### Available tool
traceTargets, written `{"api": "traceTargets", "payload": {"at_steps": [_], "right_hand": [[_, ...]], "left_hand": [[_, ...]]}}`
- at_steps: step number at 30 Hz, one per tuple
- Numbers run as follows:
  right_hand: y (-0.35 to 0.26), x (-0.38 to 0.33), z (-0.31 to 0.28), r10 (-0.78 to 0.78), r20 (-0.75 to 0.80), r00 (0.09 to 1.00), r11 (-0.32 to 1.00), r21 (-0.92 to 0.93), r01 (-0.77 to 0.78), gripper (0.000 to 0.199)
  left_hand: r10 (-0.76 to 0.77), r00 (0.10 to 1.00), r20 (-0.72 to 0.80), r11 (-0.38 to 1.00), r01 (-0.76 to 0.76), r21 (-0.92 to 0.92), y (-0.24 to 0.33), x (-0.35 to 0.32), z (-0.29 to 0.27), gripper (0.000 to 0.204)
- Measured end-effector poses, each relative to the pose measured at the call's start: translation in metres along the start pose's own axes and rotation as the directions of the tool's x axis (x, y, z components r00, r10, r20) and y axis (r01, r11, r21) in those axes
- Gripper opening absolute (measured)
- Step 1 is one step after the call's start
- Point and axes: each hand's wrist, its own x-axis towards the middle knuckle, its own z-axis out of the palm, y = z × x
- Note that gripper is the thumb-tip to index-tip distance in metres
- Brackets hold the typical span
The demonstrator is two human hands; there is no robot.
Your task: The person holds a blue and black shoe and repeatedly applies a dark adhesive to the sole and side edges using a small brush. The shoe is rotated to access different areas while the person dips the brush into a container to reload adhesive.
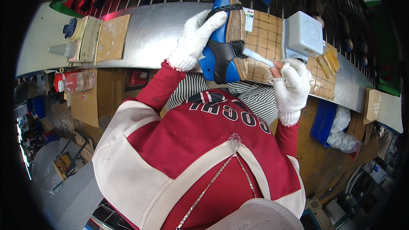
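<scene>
A: What do the hands hold?

B: The left hand (192, 39), in a white knitted glove, is closed around a blue sandal (223, 38) with black braided straps and a cork-like sole, above the near edge of the metal bench (149, 34). The right hand (292, 86) grips a thin white brush (257, 57) whose tip touches the sole.

A: And around them?

B: A grey box (302, 36) stands on a gridded brown mat (264, 42); cardboard boxes (96, 98) are below the bench.
</scene>
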Motion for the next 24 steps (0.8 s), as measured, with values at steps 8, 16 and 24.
{"api": "traceTargets", "payload": {"at_steps": [8, 16, 24], "right_hand": [[0.010, -0.004, 0.010, 0.156, 0.087, 0.984, 0.892, 0.416, -0.179, 0.020], [0.003, 0.012, 0.009, 0.072, 0.015, 0.997, 0.900, 0.431, -0.072, 0.020], [-0.005, 0.046, 0.011, -0.045, 0.021, 0.999, 0.921, 0.388, 0.033, 0.021]], "left_hand": [[-0.161, 0.981, 0.107, 0.961, 0.180, -0.210, 0.008, 0.010, 0.001, 0.055], [-0.316, 0.896, 0.313, 0.834, 0.420, -0.358, 0.008, 0.007, 0.006, 0.067], [0.115, 0.837, 0.534, 0.983, -0.172, 0.058, -0.007, 0.005, 0.004, 0.054]]}}
